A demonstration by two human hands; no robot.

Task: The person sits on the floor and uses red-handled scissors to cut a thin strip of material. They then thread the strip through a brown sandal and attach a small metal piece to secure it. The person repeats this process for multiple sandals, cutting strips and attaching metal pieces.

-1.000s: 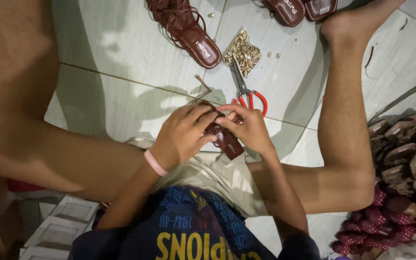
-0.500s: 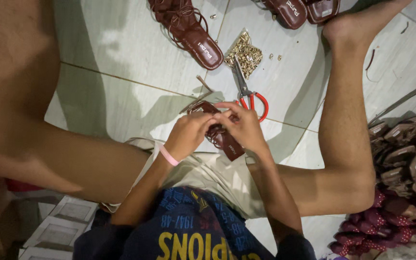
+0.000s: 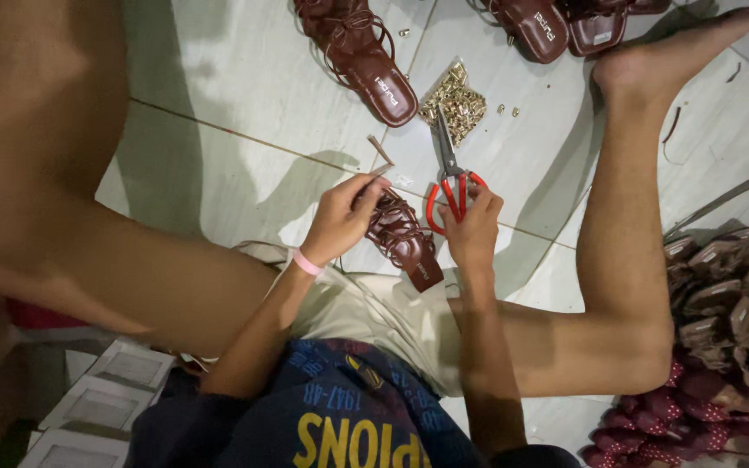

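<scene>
I sit on a tiled floor with my legs spread. My left hand (image 3: 342,218), with a pink band at the wrist, holds a dark brown strappy sandal (image 3: 405,240) by its straps above my lap. My right hand (image 3: 472,230) rests on the red handles of a pair of scissors (image 3: 450,180) lying on the floor, its fingers closing around them. The blades point away from me toward a small pile of gold metal fittings (image 3: 459,102).
More brown sandals lie at the top: one (image 3: 366,54) left of the fittings, two (image 3: 565,24) to the right near my right foot (image 3: 662,61). A heap of brown and red sandal parts (image 3: 730,338) fills the right edge. White boxes (image 3: 106,399) sit at lower left.
Both hands were working together on the sandal. My right hand has left it and moved right to the scissors' handles, while my left hand keeps hold of the sandal.
</scene>
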